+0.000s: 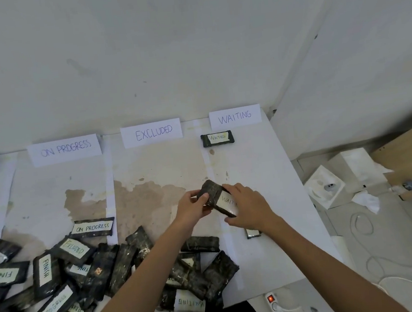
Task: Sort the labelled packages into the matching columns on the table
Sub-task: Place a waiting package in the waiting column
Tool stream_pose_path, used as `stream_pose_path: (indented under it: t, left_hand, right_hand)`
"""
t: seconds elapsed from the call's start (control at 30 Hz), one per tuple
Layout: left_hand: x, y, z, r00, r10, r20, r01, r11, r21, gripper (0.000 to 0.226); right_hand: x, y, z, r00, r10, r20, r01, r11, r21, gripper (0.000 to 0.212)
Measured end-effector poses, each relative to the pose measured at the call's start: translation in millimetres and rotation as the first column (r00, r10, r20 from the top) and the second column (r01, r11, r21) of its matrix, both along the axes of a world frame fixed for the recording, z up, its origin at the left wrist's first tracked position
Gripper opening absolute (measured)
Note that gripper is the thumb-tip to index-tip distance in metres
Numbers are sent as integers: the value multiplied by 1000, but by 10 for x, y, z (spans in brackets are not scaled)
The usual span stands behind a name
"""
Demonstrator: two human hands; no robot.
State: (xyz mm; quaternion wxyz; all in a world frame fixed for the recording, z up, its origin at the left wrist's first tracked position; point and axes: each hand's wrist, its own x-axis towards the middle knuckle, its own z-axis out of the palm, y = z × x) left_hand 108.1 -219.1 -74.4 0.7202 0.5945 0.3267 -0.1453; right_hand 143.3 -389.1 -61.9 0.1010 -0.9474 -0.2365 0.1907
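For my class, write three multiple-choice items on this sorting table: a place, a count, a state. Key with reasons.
1. Where does the sorted WAITING package lie? A) on a chair B) just below the WAITING sign C) on the floor
2. How many column signs read in full? A) one B) five C) three
3. The held package is: A) gripped by both hands B) lying untouched C) tucked under an arm
Key: 1 B, it sits beneath that sign. 2 C, ON PROGRESS sign, EXCLUDED sign, WAITING sign. 3 A, left hand and right hand both hold it.
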Motion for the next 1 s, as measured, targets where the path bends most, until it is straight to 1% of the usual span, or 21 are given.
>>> stream_pose_path:
  t: [0.07, 0.13, 0.17, 0.23, 0.3, 0.4, 0.53, 0.63, 0.7, 0.87, 1.0]
  left_hand:
    - [156, -69, 36, 999, -18, 26, 18, 1000, 0, 29]
    - [337, -122, 82, 997, -57, 55, 56, 998, 26, 28]
    - [437, -135, 98, 994, -85, 65, 81, 994, 68, 29]
    - [653, -134, 85, 986, -144, 82, 125, 971, 203, 30]
    - [873, -100, 26, 978, -189, 91, 148, 929, 340, 31]
    - [1172, -23, -106, 965, -249, 79, 179, 850, 495, 34]
    - [1482, 77, -370, 944, -330, 0, 249, 713, 656, 39]
    - [1635, 106, -557, 937, -340, -79, 294, 646, 704, 43]
    - [1698, 99, -640, 929, -354, -107, 318, 615, 721, 44]
    - [1756, 47, -746, 924, -363, -121, 328, 588, 739, 46]
    - [1785, 5, -766, 925, -354, -141, 327, 547, 770, 47]
  right_hand:
    - [143, -48, -43, 998, -40, 53, 42, 999, -28, 85]
    - [345, -128, -57, 995, -90, 51, 91, 996, -21, 84]
    - [468, -178, -56, 993, -100, 56, 101, 995, -18, 84]
    - [741, -297, -50, 992, -96, 86, 99, 994, -35, 82]
    - [1050, -430, -59, 987, -97, 128, 107, 991, -76, 81]
    - [1523, -619, -114, 976, -107, 188, 136, 980, -148, 81]
    - [2129, -795, -297, 972, -104, 213, 150, 965, -215, 78]
    - [2476, -842, -477, 974, -57, 219, 115, 958, -263, 74]
    - [2644, -838, -587, 976, -15, 217, 77, 956, -283, 72]
    - [2925, -768, -756, 982, 73, 172, -19, 955, -295, 74]
    - [3018, -766, -818, 981, 103, 164, -52, 957, -285, 74]
